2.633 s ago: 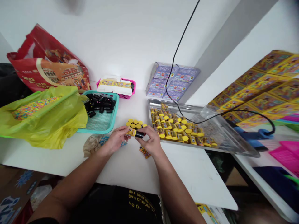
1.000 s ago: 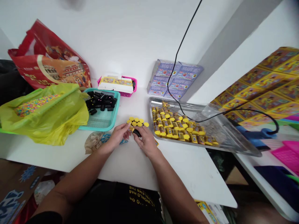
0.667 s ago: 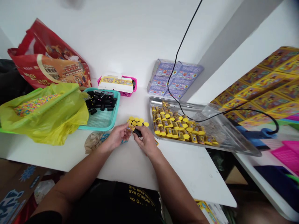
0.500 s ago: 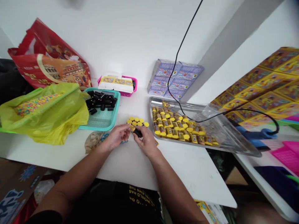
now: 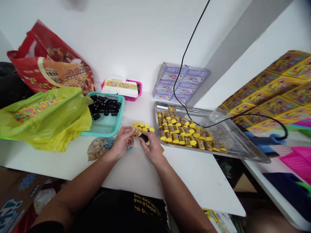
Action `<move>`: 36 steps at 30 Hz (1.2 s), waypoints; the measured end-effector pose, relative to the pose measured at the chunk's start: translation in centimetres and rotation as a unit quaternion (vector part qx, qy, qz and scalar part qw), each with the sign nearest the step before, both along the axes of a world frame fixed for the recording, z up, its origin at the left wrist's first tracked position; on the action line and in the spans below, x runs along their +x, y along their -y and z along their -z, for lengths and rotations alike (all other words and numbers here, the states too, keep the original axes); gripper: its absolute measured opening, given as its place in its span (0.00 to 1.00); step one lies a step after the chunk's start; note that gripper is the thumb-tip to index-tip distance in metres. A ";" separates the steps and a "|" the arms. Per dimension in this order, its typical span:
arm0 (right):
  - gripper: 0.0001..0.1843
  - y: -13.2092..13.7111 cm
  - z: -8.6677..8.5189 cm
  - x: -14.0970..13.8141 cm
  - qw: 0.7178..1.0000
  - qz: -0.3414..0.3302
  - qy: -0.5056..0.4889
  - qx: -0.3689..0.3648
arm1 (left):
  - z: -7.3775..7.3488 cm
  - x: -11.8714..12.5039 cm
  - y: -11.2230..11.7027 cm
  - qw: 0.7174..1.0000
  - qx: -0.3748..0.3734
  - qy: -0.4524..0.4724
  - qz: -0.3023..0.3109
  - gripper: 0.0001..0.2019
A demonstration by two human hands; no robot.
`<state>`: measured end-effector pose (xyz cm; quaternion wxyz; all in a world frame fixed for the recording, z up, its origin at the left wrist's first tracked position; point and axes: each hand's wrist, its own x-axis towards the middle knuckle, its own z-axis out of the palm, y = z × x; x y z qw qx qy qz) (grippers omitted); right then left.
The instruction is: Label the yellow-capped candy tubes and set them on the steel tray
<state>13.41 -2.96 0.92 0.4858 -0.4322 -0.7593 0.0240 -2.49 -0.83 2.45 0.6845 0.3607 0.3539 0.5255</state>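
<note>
"The right hand (image 5: pixel 153 149) pinches the black end of a tube (image 5: pixel 137 131), left of the metal tray (image 5: pixel 252 152). And the left hand (image 5: pixel 121 143)?"
"At its label end; whether pinching, I can't tell. A steady right hold should help."
"What crowds them?"
"Yellow-topped cylinders (image 5: pixel 146 126), just left of the tray. A black cable (image 5: pixel 182 59) crosses the tray; purple boxes (image 5: pixel 167 83) stand behind it."

Right hand (image 5: pixel 152 148) gripping black-ended cylinder (image 5: pixel 139 132); left hand (image 5: pixel 122 141) at its yellow end; yellow-topped cylinders (image 5: pixel 144 129) just beyond.
</note>
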 end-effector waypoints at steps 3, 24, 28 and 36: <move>0.14 0.0 -0.1 -0.1 1.000 0.006 -0.008 0.024 | 0.5 0.7 0.3 0.999 -0.027 0.022 0.025 0.22; 0.19 0.1 0.2 -0.8 0.999 0.000 0.050 0.014 | 0.7 1.0 0.3 0.998 -0.041 0.053 -0.014 0.16; 0.18 0.3 0.4 -1.2 0.998 0.003 0.060 0.016 | 0.7 1.0 0.1 0.989 -0.092 0.114 0.019 0.16; 0.18 0.1 1.2 -1.3 0.996 0.022 0.063 0.062 | 0.4 1.2 0.4 0.992 -0.076 0.101 0.026 0.14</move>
